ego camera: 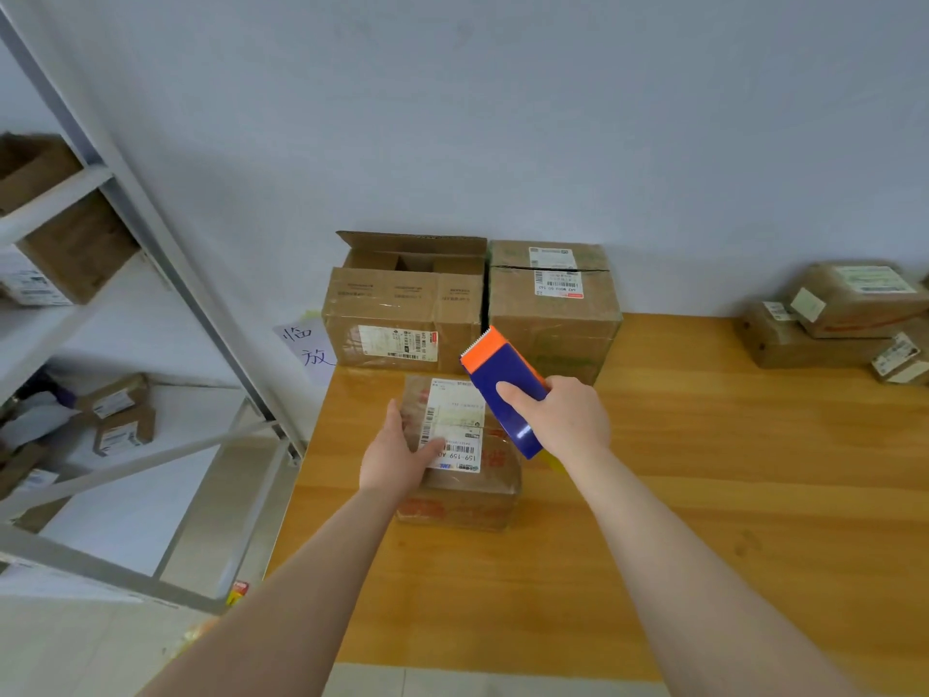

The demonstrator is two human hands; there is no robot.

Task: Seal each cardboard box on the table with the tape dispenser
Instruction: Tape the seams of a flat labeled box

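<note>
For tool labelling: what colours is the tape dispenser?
The tape dispenser is dark blue with an orange blade end; head view shows it best.

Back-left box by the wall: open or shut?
Open. The back-left box has its rear flap raised; the inside shows.

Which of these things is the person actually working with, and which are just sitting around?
In the job: tape dispenser in the right hand; small box under the left hand; open box and closed box behind it; probably the parcels at the right end of the table.
Lying about: shelf boxes; handwritten note.
</note>
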